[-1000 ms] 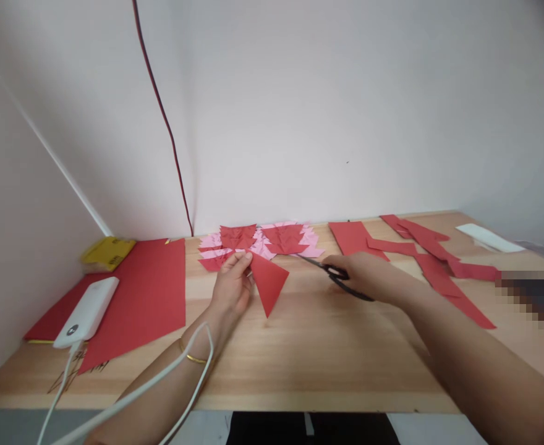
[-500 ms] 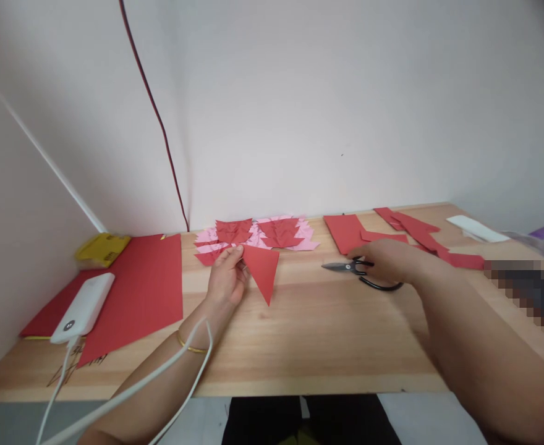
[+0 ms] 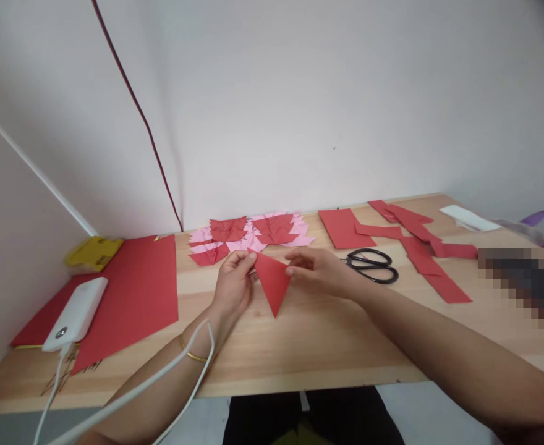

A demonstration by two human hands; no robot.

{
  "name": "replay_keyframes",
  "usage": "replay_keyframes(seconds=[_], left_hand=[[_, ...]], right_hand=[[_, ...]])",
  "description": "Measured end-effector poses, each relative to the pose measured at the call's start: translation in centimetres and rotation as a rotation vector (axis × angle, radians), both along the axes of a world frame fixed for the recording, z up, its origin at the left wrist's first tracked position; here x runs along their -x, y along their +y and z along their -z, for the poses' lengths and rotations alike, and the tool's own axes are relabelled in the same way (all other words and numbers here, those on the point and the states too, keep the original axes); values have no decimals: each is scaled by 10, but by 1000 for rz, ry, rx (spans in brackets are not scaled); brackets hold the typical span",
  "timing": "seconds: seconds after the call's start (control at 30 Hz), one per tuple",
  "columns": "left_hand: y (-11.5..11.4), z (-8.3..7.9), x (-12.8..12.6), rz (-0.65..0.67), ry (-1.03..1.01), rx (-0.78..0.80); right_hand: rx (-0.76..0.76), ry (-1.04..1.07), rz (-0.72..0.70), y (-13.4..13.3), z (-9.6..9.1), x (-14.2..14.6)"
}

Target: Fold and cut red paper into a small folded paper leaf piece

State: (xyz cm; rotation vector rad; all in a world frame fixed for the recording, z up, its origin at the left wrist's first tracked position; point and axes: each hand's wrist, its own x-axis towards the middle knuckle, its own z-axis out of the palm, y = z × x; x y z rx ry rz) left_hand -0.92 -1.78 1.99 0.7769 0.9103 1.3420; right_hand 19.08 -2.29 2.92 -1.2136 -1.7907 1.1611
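Note:
A red paper triangle (image 3: 272, 283) is held up over the table with one point hanging down. My left hand (image 3: 235, 278) pinches its upper left corner between thumb and fingers. At the upper right corner, the thumb and fingers of my right hand (image 3: 316, 270) close on the paper edge. Black-handled scissors (image 3: 374, 267) lie on the wood just beyond my right wrist, their blades mostly hidden behind that hand. Behind my left hand sit folded red paper pieces (image 3: 228, 229) and pink paper pieces (image 3: 303, 230) in overlapping rows.
To the left, a large red sheet (image 3: 149, 284) carries a white power bank (image 3: 77, 312) with a cable, beside a yellow packet (image 3: 93, 253). Red rectangles (image 3: 344, 227) and red strips (image 3: 443, 284) lie at the right. A white cable (image 3: 151, 380) crosses my left forearm.
My right hand has let go of the scissors, leaving them on the table, and moved left to the triangle's right corner. My left hand still holds the triangle. The view has shifted slightly.

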Motion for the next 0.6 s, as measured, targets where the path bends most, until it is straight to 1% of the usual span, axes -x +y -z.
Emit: replay_keyframes(seconds=[0.03,0.1,0.3,0.43,0.5,0.57,0.6], left_hand=[[-1,1,-2,13,10,-5],[-2,1,-3,27,27,-11],[-2,1,0,12,62,-9],[2,-3,7,-26,67,-47],[4,-6,10,-44,61,-70],[4,-7,12,-44,55,-82],[4,-7,11,-23,58,-78]], right_hand=[[27,19,-36,-1,4,5],[71,10,-61,-2,9,10],[142,5,-146,-5,8,7],[215,11,-233,-6,11,6],[221,32,-223,-5,14,7],[186,87,-159,-3,16,7],[164,117,-121,-2,17,7]])
